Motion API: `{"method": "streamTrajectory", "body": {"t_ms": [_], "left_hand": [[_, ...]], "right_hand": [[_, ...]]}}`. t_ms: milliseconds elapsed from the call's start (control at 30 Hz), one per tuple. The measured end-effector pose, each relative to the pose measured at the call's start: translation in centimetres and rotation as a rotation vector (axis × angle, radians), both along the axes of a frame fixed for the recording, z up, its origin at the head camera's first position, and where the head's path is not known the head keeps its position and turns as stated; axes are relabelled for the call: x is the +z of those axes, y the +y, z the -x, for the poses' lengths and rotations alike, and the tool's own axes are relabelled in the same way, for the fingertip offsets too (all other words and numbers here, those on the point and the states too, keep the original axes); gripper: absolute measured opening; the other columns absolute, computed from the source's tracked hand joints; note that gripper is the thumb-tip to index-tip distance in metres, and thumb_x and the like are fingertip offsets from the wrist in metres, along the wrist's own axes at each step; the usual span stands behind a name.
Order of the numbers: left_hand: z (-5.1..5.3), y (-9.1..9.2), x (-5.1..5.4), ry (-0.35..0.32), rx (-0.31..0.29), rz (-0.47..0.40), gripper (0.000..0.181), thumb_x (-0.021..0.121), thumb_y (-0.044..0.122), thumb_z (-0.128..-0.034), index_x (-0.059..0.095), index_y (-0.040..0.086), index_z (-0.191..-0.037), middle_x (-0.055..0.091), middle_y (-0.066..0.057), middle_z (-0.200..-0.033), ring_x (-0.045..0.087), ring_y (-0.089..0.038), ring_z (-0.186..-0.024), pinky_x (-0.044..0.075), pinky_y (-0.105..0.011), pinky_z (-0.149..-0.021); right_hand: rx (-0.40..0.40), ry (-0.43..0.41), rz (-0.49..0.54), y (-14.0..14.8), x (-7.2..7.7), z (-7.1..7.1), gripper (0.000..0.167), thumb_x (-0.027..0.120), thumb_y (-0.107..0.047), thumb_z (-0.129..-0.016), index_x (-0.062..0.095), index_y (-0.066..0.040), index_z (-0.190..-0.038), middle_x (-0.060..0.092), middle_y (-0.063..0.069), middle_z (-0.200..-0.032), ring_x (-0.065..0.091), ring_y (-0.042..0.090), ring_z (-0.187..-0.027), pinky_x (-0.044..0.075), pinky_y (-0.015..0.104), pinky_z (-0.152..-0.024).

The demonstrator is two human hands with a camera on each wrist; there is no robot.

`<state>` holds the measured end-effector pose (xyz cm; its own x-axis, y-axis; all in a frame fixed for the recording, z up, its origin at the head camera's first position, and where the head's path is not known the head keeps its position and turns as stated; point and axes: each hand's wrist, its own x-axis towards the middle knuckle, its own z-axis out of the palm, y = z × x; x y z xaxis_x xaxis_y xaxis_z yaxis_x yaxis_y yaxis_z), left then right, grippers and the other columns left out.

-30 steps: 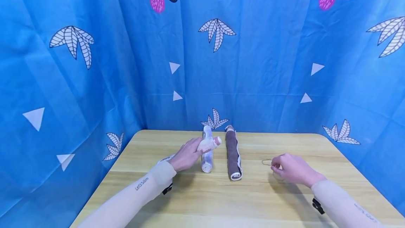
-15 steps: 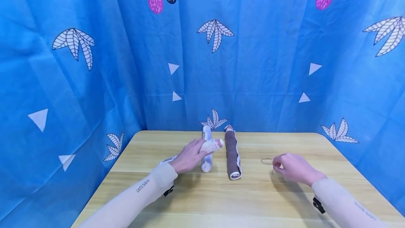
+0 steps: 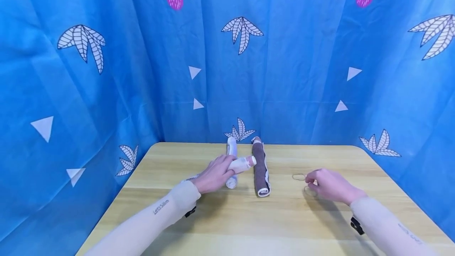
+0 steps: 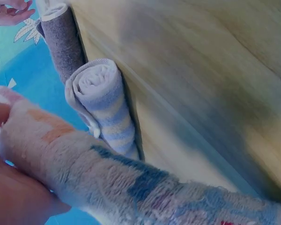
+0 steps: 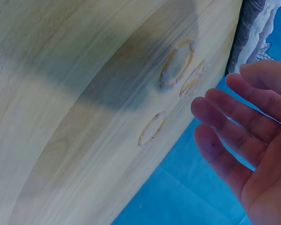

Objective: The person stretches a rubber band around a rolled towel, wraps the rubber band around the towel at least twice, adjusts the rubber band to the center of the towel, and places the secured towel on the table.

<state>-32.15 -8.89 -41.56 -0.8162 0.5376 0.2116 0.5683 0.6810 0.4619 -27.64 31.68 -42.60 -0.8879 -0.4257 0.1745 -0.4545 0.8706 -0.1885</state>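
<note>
My left hand (image 3: 214, 175) grips a rolled towel (image 4: 110, 180), pale with orange and blue patches, and holds it above the table. Beneath and behind it lies a blue-and-white striped rolled towel (image 4: 107, 110), partly hidden by the held roll in the head view. A brown rolled towel (image 3: 261, 171) with white edging lies just to the right. Over the table's right side, my right hand (image 3: 331, 185) has loosely bent, spread fingers and holds nothing. Close to its fingertips, a larger rubber band (image 5: 192, 52) and two smaller ones lie on the wood, one a thin loop (image 5: 141, 137).
The light wooden table (image 3: 245, 224) has rounded back corners. Blue patterned cloth (image 3: 295, 70) hangs behind it and along both sides. Part of some white lettered cloth (image 3: 189, 178) shows behind the left wrist.
My left hand has shifted slightly right with the held towel, whose end now overlaps the brown roll in the head view. The right hand has stayed almost still by the rubber bands.
</note>
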Motion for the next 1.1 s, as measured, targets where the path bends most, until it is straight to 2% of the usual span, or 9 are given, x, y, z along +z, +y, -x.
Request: {"method": "streamTrajectory", "body": {"t_ms": [233,467,633,1100], "left_hand": [[-0.3,-0.2,-0.3,-0.072,-0.027,0.004,0.034,0.053,0.027,-0.1038,0.046,0.026,-0.138,0.050,-0.001,-0.135,0.056,-0.015,-0.107,0.052,-0.038,-0.092],[-0.4,0.0,-0.2,-0.050,-0.048,0.016,0.035,0.054,0.029,-0.1032,0.047,0.029,-0.137,0.051,0.001,-0.133,0.056,-0.015,-0.107,0.052,-0.040,-0.093],[-0.4,0.1,-0.2,-0.070,-0.046,0.012,0.036,0.054,0.030,-0.1034,0.046,0.032,-0.138,0.049,0.004,-0.133,0.055,-0.014,-0.109,0.052,-0.041,-0.096],[-1.0,0.3,0.4,-0.075,-0.047,0.018,0.037,0.057,0.027,-0.1025,0.047,0.031,-0.138,0.051,0.005,-0.126,0.055,-0.012,-0.106,0.051,-0.041,-0.096]], "right_hand": [[0.041,0.026,-0.049,-0.2,-0.7,0.5,0.012,0.078,-0.013,-0.086,0.077,-0.017,-0.097,0.075,-0.006,-0.094,0.071,0.017,-0.088,0.058,0.040,-0.079],[-0.002,0.022,-0.038,-0.5,-0.7,1.2,0.017,0.075,-0.011,-0.087,0.075,-0.010,-0.104,0.075,0.004,-0.105,0.071,0.029,-0.099,0.057,0.048,-0.084],[-0.019,0.023,-0.042,-0.6,-0.7,1.9,0.017,0.074,-0.013,-0.088,0.075,-0.011,-0.104,0.073,0.009,-0.112,0.070,0.034,-0.101,0.057,0.052,-0.082],[-0.018,0.000,-0.029,-0.5,-1.5,4.4,0.020,0.078,-0.012,-0.083,0.076,-0.010,-0.103,0.074,0.008,-0.106,0.069,0.032,-0.101,0.055,0.052,-0.087]]}}
